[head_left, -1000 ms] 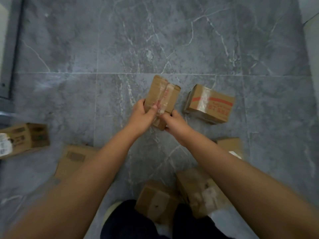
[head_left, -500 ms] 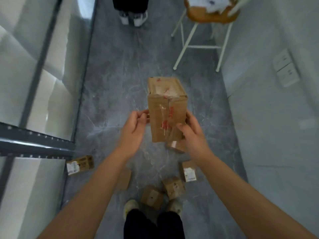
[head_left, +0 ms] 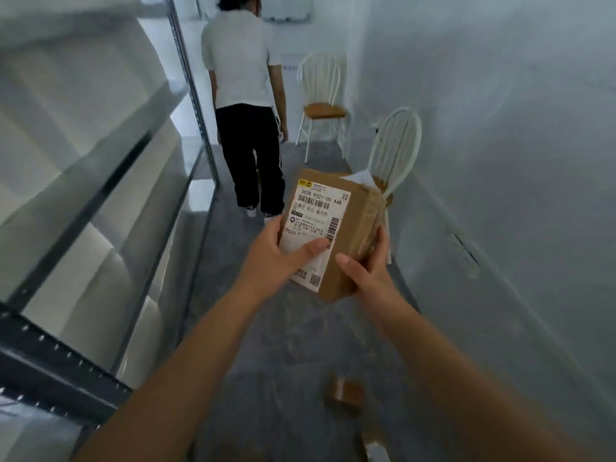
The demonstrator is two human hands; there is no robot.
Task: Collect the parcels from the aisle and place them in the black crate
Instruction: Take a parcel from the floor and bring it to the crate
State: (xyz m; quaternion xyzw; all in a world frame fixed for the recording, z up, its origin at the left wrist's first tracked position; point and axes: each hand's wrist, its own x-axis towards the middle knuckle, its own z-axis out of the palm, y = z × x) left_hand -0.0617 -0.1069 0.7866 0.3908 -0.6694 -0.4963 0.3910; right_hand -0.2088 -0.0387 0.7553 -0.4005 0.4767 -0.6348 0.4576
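Both hands gripped a cardboard parcel (head_left: 333,225) in the air over the middle of the aisle floor (head_left: 290,378), the left hand (head_left: 271,258) with its thumb curled across the shipping label (head_left: 313,211) and the right hand (head_left: 368,271) wrapped round the taped right edge. The floor ran narrow between a metal shelving rack (head_left: 100,168) along its left edge and a white wall (head_left: 500,161) on its right, with another person (head_left: 243,95) ahead and a white chair (head_left: 396,145) against the wall. A small parcel (head_left: 345,393) lay toward the floor's right edge, with bare floor between it and the rack.
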